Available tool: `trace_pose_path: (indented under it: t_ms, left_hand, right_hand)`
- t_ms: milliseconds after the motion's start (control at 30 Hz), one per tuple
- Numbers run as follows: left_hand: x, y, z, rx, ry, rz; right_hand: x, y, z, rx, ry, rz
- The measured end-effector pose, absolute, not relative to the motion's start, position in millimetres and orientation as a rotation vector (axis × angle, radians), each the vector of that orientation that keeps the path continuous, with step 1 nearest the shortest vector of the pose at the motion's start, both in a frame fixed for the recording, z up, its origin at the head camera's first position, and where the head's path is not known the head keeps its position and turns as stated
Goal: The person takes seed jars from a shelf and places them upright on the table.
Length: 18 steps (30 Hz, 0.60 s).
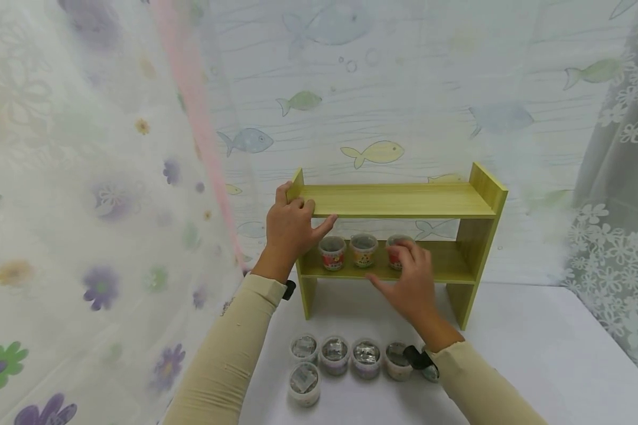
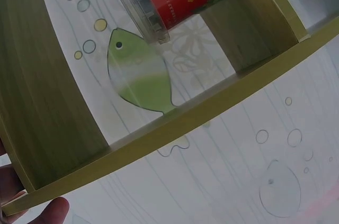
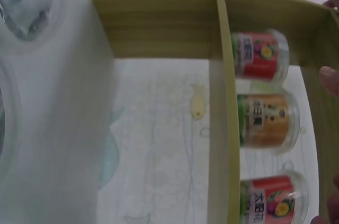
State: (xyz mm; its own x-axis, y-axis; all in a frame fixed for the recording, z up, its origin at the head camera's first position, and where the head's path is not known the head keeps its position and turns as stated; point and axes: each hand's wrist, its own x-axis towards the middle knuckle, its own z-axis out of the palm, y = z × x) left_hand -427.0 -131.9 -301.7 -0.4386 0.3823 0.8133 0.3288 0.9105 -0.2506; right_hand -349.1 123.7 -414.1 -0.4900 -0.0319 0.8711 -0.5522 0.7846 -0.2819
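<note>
My left hand (image 1: 292, 227) holds the upper left corner of a yellow-green wooden shelf (image 1: 399, 200); its fingertips (image 2: 55, 211) show at the board's end in the left wrist view. Three clear-lidded tubs stand in a row on the middle board: a red-labelled tub (image 1: 332, 254), an orange-labelled tub (image 1: 364, 251) and another red-labelled tub (image 3: 273, 200). My right hand (image 1: 412, 280) is at this third tub, fingers in front of its upper part. The right thumb is spread away from the tub, below and left. The fingers partly hide the tub in the head view.
On the white table (image 1: 537, 336) before the shelf stand several more tubs, including a front one (image 1: 304, 383) and a back one (image 1: 365, 357). My right wrist partly covers the rightmost tub (image 1: 430, 373). A patterned curtain (image 1: 111, 236) hangs on the left.
</note>
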Motion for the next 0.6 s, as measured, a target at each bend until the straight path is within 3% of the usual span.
trace_pose_path:
  t_ms: [600]
  left_hand:
    - [-427.4,-131.8,-301.3,-0.515,-2.044,0.057]
  right_hand:
    - [-375.7,161.7,-410.2,0.332,-2.251,1.174]
